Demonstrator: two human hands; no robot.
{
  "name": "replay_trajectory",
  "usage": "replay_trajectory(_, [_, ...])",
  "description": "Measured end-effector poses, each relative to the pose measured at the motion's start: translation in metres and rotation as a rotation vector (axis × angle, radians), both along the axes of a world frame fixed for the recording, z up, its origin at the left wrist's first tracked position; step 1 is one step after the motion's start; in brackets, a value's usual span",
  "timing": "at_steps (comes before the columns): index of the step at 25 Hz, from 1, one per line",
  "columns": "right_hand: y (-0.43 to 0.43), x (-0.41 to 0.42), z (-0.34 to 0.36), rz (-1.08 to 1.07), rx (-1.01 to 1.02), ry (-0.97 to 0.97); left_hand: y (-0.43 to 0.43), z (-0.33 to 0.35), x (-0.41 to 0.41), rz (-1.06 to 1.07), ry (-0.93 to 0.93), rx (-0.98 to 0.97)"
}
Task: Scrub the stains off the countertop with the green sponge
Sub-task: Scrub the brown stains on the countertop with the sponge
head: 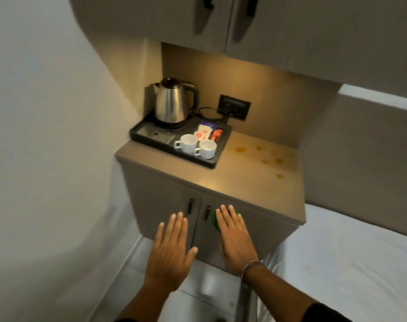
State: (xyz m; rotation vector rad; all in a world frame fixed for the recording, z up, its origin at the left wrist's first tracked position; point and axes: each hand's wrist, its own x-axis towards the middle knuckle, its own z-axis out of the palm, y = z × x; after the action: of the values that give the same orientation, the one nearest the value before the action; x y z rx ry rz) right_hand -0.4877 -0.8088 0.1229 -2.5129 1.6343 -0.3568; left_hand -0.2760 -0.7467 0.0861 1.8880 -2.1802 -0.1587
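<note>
A: Entry, hands. Left hand (pixel 169 254) flat, fingers spread, holding nothing, held out below the worktop's front edge, in front of the cupboard doors (pixel 165 205).

B: Right hand (pixel 235 238)?

A: Palm down, fingers straight and together, lying over the green sponge (pixel 213 220). Sponge shows only as a green rim at the fingertips (thumb hidden, so how it is held I cannot tell). It is off the worktop (pixel 239 180), just below the front edge, near the right door handle.

B: Stains?

A: Yellow-brown spots (pixel 240 149) scattered across the right half of the worktop, from mid-depth out to the right edge, one nearer the front right.

B: Open room?

A: Right half is bare except for the spots. Left rear corner is taken by a black tray (pixel 142 135) carrying a steel kettle (pixel 172 101), two white cups (pixel 195 145) and sachets (pixel 207 133). The tray's near corner comes close to the front edge. A cord runs to the wall socket (pixel 234 109) at the back. Wall on the right side, white bed (pixel 348 263) beside the cupboard.
</note>
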Motion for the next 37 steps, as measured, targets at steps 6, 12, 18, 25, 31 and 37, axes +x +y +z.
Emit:
replay_trajectory(6, [-0.121,-0.094,0.020,-0.169,0.021,-0.001,-0.169,0.026,-0.083,-0.126,-0.070,0.032])
replay_trajectory(12, [-0.192,-0.138,0.010,-0.334,0.099,0.049,-0.273,0.026,-0.134,-0.280,-0.073,0.086])
replay_trajectory(18, [-0.212,-0.152,-0.004,-0.377,0.196,0.038,-0.319,0.010,-0.150,-0.334,-0.084,0.175])
replay_trajectory(25, [-0.214,-0.148,-0.020,-0.424,0.122,-0.030,-0.315,-0.008,-0.150,-0.308,-0.033,0.150])
replay_trajectory(31, [-0.212,-0.210,-0.036,-0.398,0.079,-0.087,-0.316,-0.018,-0.149,-0.295,0.016,0.112])
replay_trajectory(37, [-0.262,-0.184,-0.031,-0.234,0.084,-0.065,-0.316,-0.021,-0.150,-0.281,0.030,0.088])
